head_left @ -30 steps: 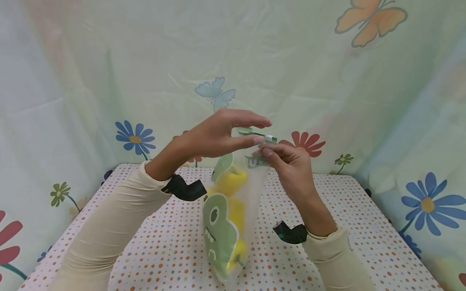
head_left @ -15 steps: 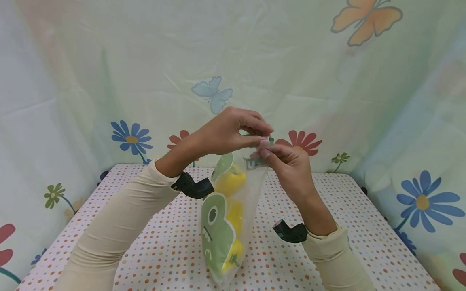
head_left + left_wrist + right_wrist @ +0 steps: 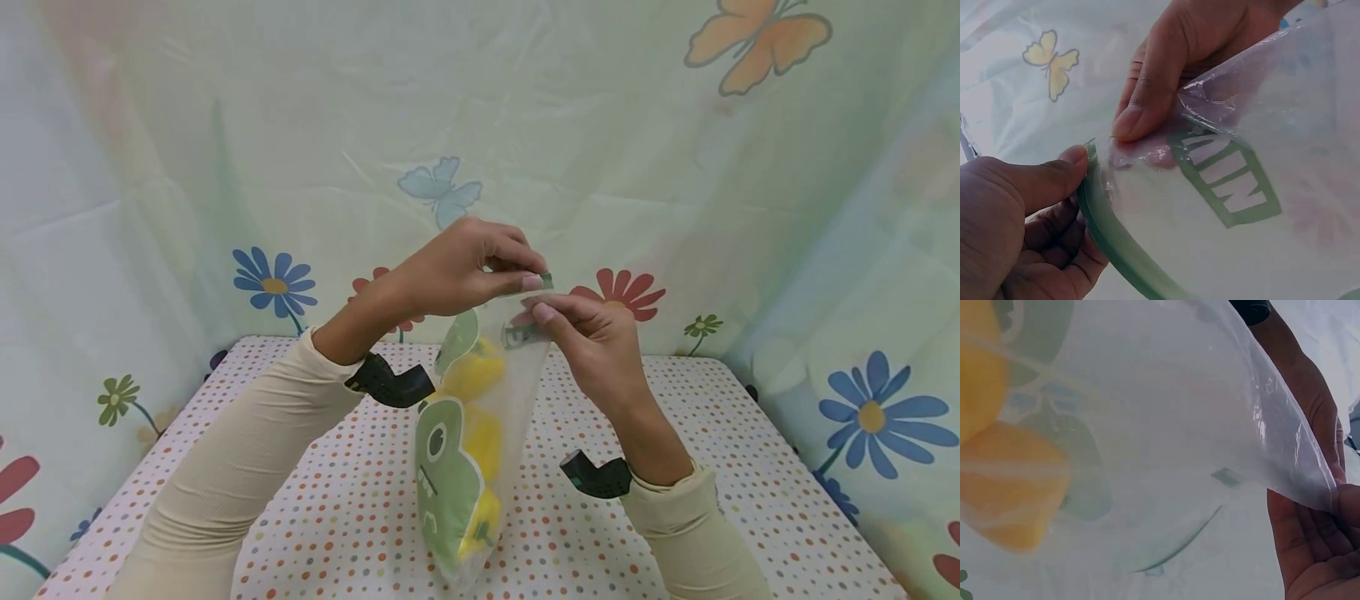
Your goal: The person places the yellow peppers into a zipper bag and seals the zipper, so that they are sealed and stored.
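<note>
A clear plastic zip bag (image 3: 520,400) with a green frog print hangs upright over the table, its bottom low in the head view. Inside are yellow bell peppers (image 3: 482,446), one showing a green stem. With thumb and fingers, my left hand (image 3: 468,267) pinches the end of the green zip strip (image 3: 1107,234) at the bag's top corner. Just below, my right hand (image 3: 600,342) pinches the bag's side edge, beside a green label with white letters (image 3: 1230,178). The right wrist view shows the film pulled taut to that hand.
A table with a dotted cloth (image 3: 337,500) lies beneath the bag. Behind and at both sides hangs a curtain (image 3: 300,125) printed with flowers and butterflies. Black wrist cameras (image 3: 596,475) sit on both wrists.
My left thumb and fingers, spread apart at the bag's top corner, have come together on the zip strip and shifted slightly left. A white piece there is now out of sight. My right hand stays put.
</note>
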A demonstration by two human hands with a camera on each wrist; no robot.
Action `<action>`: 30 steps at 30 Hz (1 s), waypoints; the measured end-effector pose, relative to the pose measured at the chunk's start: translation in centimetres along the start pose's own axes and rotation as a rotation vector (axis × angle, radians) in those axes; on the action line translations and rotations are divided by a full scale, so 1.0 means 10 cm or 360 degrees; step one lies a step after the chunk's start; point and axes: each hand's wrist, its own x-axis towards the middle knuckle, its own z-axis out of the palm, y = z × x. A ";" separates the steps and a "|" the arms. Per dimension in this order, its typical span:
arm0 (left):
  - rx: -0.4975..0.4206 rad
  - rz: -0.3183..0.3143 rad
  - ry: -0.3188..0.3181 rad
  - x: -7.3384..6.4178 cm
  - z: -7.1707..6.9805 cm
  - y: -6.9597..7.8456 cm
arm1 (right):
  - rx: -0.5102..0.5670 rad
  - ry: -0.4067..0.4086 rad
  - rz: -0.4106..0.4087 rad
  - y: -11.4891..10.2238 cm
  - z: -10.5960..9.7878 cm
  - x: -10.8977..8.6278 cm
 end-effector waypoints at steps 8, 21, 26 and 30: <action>0.0056 0.0113 0.0117 -0.03 -0.02 0.07 | -0.0012 0.0056 -0.0097 -0.10 -0.01 0.05; 0.0077 -0.0013 0.0264 -0.05 0.04 0.18 | 0.0094 0.0151 -0.0050 -0.17 0.03 0.08; 0.0122 -0.0080 0.0260 -0.07 0.04 0.19 | 0.0099 0.0170 -0.0035 -0.16 0.05 0.09; 0.0198 -0.0098 0.0222 -0.11 0.03 0.18 | 0.0061 0.0199 -0.0032 -0.15 0.05 0.10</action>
